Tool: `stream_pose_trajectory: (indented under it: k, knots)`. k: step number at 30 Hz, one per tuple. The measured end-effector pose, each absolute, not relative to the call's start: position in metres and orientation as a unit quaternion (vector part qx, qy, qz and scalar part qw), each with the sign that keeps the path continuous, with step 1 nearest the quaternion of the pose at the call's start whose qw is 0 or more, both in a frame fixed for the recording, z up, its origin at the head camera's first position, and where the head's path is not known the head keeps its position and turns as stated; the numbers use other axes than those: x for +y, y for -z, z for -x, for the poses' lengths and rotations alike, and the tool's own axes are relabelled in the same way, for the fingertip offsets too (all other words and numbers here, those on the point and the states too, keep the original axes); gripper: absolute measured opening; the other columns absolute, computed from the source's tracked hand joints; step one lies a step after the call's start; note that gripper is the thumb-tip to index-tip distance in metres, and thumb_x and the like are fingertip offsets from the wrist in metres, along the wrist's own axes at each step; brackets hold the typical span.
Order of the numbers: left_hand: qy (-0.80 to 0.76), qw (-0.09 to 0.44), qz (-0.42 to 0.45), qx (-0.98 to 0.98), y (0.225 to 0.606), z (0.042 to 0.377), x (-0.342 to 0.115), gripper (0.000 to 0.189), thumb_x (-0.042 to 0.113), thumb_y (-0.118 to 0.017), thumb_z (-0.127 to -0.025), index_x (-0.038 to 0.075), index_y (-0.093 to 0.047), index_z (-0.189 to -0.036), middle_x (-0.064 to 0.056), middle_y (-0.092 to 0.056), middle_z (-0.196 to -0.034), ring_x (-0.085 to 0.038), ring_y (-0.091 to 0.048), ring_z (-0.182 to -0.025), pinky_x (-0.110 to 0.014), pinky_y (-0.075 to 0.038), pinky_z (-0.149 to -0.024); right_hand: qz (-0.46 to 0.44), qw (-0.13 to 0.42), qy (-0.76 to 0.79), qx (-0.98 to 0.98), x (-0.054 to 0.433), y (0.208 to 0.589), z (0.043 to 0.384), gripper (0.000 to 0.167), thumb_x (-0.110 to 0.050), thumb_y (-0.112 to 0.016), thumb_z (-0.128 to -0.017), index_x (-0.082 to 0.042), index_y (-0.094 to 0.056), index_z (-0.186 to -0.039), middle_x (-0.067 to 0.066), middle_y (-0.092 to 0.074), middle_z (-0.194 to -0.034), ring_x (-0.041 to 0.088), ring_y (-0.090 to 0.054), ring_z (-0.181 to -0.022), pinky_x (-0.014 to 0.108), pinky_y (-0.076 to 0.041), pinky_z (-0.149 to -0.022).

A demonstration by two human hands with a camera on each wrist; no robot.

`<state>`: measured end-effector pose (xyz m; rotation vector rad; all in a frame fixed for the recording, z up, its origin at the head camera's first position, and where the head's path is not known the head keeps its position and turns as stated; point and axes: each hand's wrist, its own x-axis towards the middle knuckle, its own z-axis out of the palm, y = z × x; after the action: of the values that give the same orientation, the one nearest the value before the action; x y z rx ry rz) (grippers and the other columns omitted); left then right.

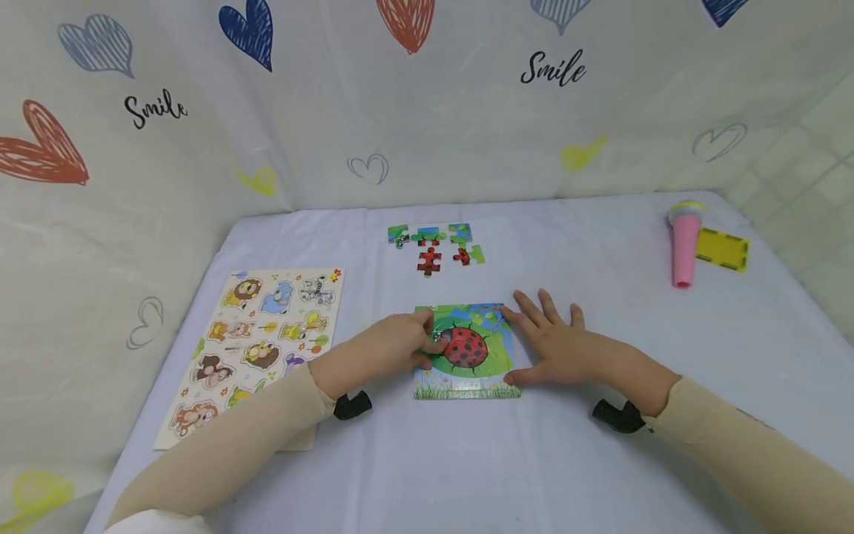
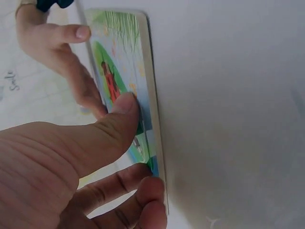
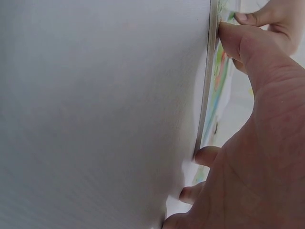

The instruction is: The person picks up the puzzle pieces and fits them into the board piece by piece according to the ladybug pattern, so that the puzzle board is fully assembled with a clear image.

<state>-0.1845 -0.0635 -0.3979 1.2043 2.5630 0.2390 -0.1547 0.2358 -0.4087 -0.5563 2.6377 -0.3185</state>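
Observation:
A square ladybug puzzle [image 1: 467, 348] with a grassy lower strip lies flat on the white table. At its left side, my left hand [image 1: 400, 337] touches the picture near the ladybug's head. In the left wrist view, the left thumb [image 2: 125, 104] reaches over the board while bent fingertips [image 2: 151, 188] rest by its edge. My right hand [image 1: 557, 341] lies spread at the puzzle's right side. Its thumb [image 3: 231, 38] touches that edge in the right wrist view, with other fingertips lower along it. The palms hide parts of the board in the wrist views.
Loose jigsaw pieces [image 1: 429, 261] lie beyond the puzzle. An animal picture board [image 1: 223, 326] is on the left, partly under the left forearm. At the far right are a pink toy microphone [image 1: 683, 248] and a yellow rectangular frame [image 1: 723, 250]. A heart-printed cloth [image 1: 460, 119] hangs behind.

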Motion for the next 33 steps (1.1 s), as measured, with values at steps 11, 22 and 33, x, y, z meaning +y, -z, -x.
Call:
stream_pose_trajectory:
  k: [11, 22, 33]
  knots:
    - [-0.045, 0.089, -0.456, 0.884, 0.391, 0.175, -0.071, 0.023, 0.024, -0.079, -0.092, 0.021, -0.082, -0.115, -0.002, -0.059, -0.103, -0.013, -0.052, -0.08, -0.026, -0.048, -0.071, 0.204, 0.21, 0.116, 0.949, 0.235, 0.41, 0.155, 0.117, -0.079, -0.065, -0.082, -0.017, -0.014, -0.167, 0.017, 0.006, -0.174, 0.053, 0.011, -0.155, 0.086, 0.001, -0.107]
    - [-0.063, 0.163, -0.404, 0.898, 0.379, 0.204, -0.065, 0.013, 0.022, -0.075, -0.096, 0.017, -0.083, -0.105, 0.003, -0.071, -0.108, -0.013, -0.065, -0.096, -0.033, -0.055, -0.089, 0.199, 0.209, 0.11, 0.951, 0.234, 0.408, 0.154, 0.117, -0.079, -0.065, -0.082, -0.016, -0.015, -0.167, 0.017, 0.006, -0.174, 0.054, 0.01, -0.155, 0.086, 0.0, -0.107]
    - [-0.101, 0.133, -0.327, 0.93, 0.387, 0.282, -0.055, 0.037, 0.017, -0.069, -0.1, 0.01, -0.065, -0.136, -0.01, -0.059, -0.14, -0.027, -0.057, -0.129, -0.04, -0.047, -0.11, 0.205, 0.198, 0.114, 0.952, 0.235, 0.412, 0.154, 0.118, -0.08, -0.066, -0.081, -0.016, -0.016, -0.167, 0.017, 0.005, -0.174, 0.054, 0.008, -0.155, 0.086, -0.001, -0.107]
